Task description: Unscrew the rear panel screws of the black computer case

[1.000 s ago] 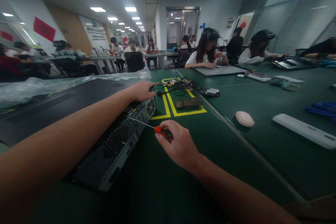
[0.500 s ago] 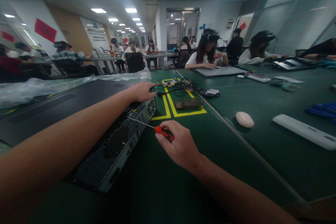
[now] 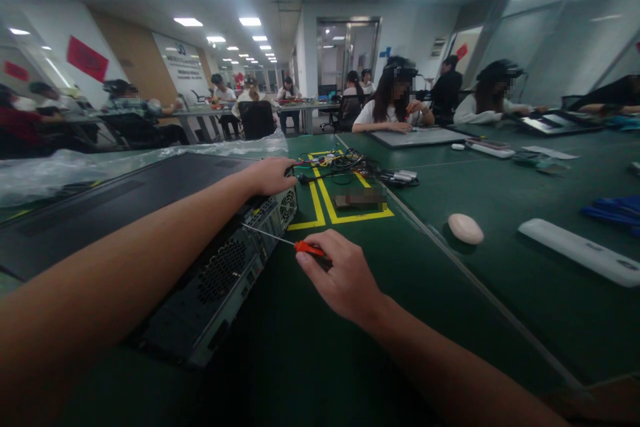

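A black desktop computer case [image 3: 165,187] lies on its side, its metal back panel with vents and ports turned toward the right. My left hand [image 3: 273,175] is on the case's upper rear corner, closed over its edge, with some fingertips hidden. In my right hand [image 3: 343,270] is a screwdriver [image 3: 309,249] with a red-orange and dark handle, the fingers closed around it. Its thin shaft points left, and the tip meets the back panel near the top edge, under my left forearm. Whether a screw sits at the tip is too small to tell.
Beyond the case lies a bundle of cables [image 3: 353,163] by yellow tape [image 3: 363,215] and a blurred brownish piece [image 3: 361,199]. On the right are a pale oval object [image 3: 465,229], a long white bar [image 3: 580,250] and blue material [image 3: 615,212]. Clear plastic sheeting [image 3: 125,153] lies behind. People sit across the table.
The screwdriver handle looks slightly turned in my right hand, while its tip stays at the same spot. My left hand and the computer case have not visibly moved.
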`<action>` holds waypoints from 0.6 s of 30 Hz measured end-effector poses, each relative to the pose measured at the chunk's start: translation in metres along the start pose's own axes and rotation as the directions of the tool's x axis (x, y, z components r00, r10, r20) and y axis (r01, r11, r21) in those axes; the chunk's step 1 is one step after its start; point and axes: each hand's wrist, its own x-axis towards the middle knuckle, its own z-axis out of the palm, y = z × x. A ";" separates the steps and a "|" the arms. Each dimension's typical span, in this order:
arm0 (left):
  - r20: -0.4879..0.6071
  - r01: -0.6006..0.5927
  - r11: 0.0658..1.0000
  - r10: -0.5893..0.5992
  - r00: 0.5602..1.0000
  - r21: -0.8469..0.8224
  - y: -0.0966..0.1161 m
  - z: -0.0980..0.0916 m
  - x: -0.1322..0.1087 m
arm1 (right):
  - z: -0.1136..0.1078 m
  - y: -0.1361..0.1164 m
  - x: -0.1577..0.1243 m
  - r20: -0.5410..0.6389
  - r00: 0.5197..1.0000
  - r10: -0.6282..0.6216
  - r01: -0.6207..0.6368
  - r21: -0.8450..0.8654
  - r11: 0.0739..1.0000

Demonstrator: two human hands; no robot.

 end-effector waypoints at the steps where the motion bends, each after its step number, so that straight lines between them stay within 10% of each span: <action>1: 0.001 -0.001 1.000 0.001 1.000 0.000 0.000 0.000 0.000 | 0.000 0.000 0.000 0.002 1.000 0.002 -0.002 0.000 1.000; 18: 0.005 0.003 1.000 -0.003 1.000 -0.010 0.000 0.000 -0.001 | 0.003 0.003 -0.001 0.015 1.000 -0.005 0.005 0.002 1.000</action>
